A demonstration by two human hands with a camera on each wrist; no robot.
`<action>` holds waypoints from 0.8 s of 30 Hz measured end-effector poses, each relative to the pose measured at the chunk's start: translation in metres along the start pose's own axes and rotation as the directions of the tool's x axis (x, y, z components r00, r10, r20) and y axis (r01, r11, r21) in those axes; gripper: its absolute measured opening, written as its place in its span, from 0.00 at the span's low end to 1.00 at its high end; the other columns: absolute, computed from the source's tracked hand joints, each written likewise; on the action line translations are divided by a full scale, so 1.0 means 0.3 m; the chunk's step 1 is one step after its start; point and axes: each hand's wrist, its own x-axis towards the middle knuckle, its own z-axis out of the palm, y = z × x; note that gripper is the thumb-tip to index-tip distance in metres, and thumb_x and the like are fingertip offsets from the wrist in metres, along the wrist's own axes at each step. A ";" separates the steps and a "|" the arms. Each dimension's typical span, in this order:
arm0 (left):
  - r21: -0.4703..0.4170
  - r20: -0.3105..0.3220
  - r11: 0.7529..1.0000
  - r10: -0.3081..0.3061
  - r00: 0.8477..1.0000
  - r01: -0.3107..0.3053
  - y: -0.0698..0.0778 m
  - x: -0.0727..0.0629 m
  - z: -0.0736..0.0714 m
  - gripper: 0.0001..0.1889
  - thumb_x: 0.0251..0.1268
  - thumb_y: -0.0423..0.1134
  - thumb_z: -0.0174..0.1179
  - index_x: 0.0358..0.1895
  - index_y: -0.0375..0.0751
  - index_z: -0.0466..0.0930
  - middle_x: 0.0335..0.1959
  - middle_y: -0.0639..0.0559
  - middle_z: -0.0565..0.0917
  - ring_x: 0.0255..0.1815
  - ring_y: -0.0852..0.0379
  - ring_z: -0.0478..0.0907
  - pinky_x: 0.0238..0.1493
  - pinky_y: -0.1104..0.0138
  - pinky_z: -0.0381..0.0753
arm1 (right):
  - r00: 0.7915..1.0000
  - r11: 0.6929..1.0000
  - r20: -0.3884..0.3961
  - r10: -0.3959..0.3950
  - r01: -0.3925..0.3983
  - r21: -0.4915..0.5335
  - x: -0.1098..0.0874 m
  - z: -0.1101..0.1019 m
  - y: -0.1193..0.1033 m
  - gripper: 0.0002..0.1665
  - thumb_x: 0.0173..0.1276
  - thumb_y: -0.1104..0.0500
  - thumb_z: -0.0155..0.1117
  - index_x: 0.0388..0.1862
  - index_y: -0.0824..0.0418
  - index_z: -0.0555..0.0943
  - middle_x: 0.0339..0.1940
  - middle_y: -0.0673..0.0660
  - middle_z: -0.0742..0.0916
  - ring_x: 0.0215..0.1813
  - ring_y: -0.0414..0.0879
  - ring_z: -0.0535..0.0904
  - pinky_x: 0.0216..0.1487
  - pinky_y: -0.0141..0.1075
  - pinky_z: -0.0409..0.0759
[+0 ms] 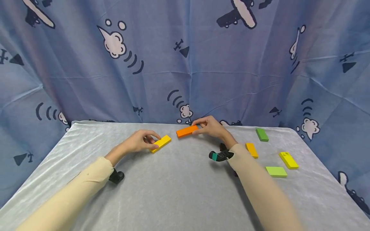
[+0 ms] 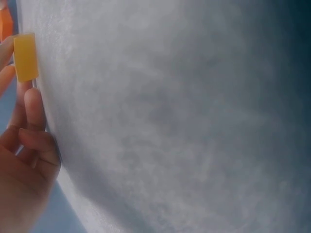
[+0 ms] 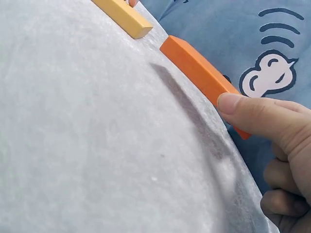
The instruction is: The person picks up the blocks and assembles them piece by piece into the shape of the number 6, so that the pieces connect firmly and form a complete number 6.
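My left hand point(image 1: 141, 140) pinches a yellow block point(image 1: 162, 143) between thumb and fingers, low over the left middle of the table. In the left wrist view the end of this yellow block point(image 2: 25, 57) shows between the fingertips. An orange block point(image 1: 186, 131) is pinched near its right end by my right hand point(image 1: 212, 127), just right of the yellow one, with a gap between the two blocks. The right wrist view shows the thumb on the orange block point(image 3: 199, 68), whose shadow falls on the cloth apart from it. The yellow block point(image 3: 125, 17) appears beyond it.
Right of my right arm lie a green block point(image 1: 262, 134), an amber block point(image 1: 251, 150), a bright yellow block point(image 1: 288, 160) and a light green block point(image 1: 276, 172). A pale cloth covers the table point(image 1: 173, 192). A blue patterned curtain point(image 1: 162, 64) hangs behind its far edge.
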 end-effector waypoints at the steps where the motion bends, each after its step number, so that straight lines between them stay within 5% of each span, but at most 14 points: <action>1: 0.000 0.001 1.000 0.002 1.000 -0.002 0.000 0.001 0.000 0.17 0.63 0.36 0.73 0.54 0.39 0.86 0.37 0.51 0.84 0.37 0.54 0.79 0.40 0.61 0.79 | 1.000 1.000 -0.001 0.001 -0.001 0.001 0.002 0.002 -0.001 0.19 0.57 0.60 0.82 0.48 0.61 0.89 0.16 0.50 0.60 0.20 0.45 0.53 0.27 0.36 0.54; 13: -0.010 0.004 1.000 0.002 1.000 -0.002 0.004 0.000 -0.004 0.17 0.63 0.36 0.73 0.54 0.39 0.86 0.37 0.51 0.84 0.38 0.53 0.80 0.40 0.61 0.80 | 0.999 0.998 -0.001 -0.035 0.035 0.055 0.021 0.040 -0.036 0.20 0.56 0.67 0.81 0.48 0.69 0.88 0.15 0.48 0.59 0.19 0.43 0.51 0.25 0.34 0.52; 24: -0.006 0.006 1.000 0.001 1.000 0.000 0.006 -0.003 -0.001 0.17 0.63 0.35 0.73 0.55 0.40 0.86 0.36 0.51 0.84 0.38 0.53 0.80 0.41 0.61 0.81 | 1.000 0.999 0.006 -0.013 0.013 0.040 0.040 0.066 -0.027 0.21 0.55 0.66 0.82 0.49 0.67 0.88 0.16 0.48 0.59 0.19 0.43 0.52 0.25 0.34 0.52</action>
